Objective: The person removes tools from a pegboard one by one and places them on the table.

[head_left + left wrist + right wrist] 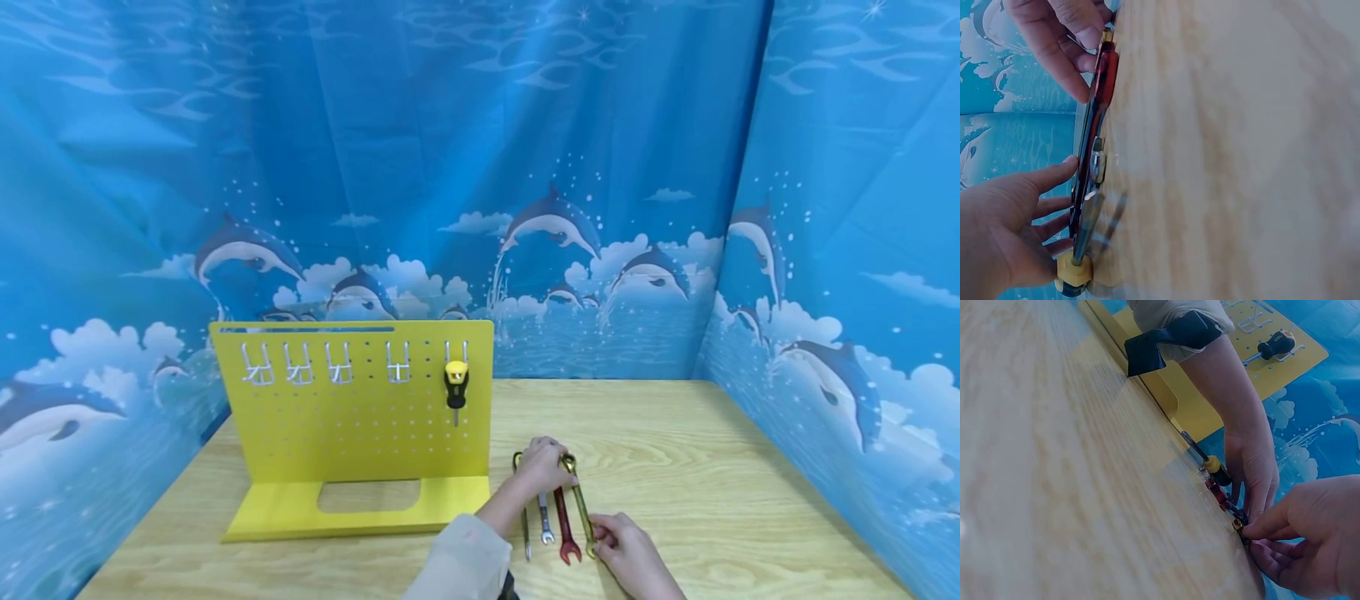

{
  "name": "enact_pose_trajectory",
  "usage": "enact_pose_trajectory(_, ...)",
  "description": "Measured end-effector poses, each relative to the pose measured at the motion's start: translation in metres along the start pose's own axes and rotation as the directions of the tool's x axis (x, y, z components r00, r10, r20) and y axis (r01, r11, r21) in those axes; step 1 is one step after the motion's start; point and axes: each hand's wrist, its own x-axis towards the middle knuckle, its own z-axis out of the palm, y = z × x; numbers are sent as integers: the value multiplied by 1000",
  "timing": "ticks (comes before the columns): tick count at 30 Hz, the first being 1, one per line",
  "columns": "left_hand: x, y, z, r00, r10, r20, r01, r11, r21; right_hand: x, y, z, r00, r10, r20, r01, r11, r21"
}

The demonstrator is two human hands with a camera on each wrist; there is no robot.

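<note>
A gold wrench lies at the right of a row of tools on the table. My right hand pinches its near end between thumb and fingers, seen also in the right wrist view. Over the far ends of the row is my left hand, its thumb beside the gold wrench's ring end. In the left wrist view that left hand has its fingers spread behind the tools. Left of the gold wrench lie a red wrench, a silver wrench and a screwdriver with a yellow-and-black handle.
A yellow pegboard stand stands left of the tools, with several metal hooks along its top. A short yellow-and-black screwdriver hangs on its rightmost hook. Blue dolphin-print curtains surround the wooden table.
</note>
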Motion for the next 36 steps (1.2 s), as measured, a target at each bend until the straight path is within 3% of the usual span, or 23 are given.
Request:
enact_pose_trajectory(6,0,1,1,1000,2,-26,-3,999,-43,1,-2,0,997,73,-31,-73,997,10)
enact_pose_trajectory(12,-7,3,-13,998,-22,-62,10,982,-191,1,-6,-1,988,124,-89,-123,992,19)
enact_pose_trajectory(16,-15,2,-31,991,10,-130,-46,959,-281,3,-10,-3,984,121,-127,-110,990,92)
enact_pose_trajectory(20,-26,-1,-51,971,58,-232,-136,931,-339,8,-18,-7,981,135,-135,-110,978,178)
enact_pose_trajectory(26,-48,-3,-77,931,94,-353,-241,885,-398,24,-40,-11,987,98,-130,-66,971,231)
enact_pose_trajectory(30,-62,-4,-90,892,127,-434,-317,860,-399,39,-59,-8,991,89,-96,-62,966,249)
enact_pose_trajectory(33,-72,-6,-99,846,151,-512,-378,847,-374,49,-72,-2,995,67,-73,-45,961,272)
enact_pose_trajectory(36,-79,-8,-109,779,164,-606,-432,840,-328,59,-85,5,998,35,-58,-16,954,298)
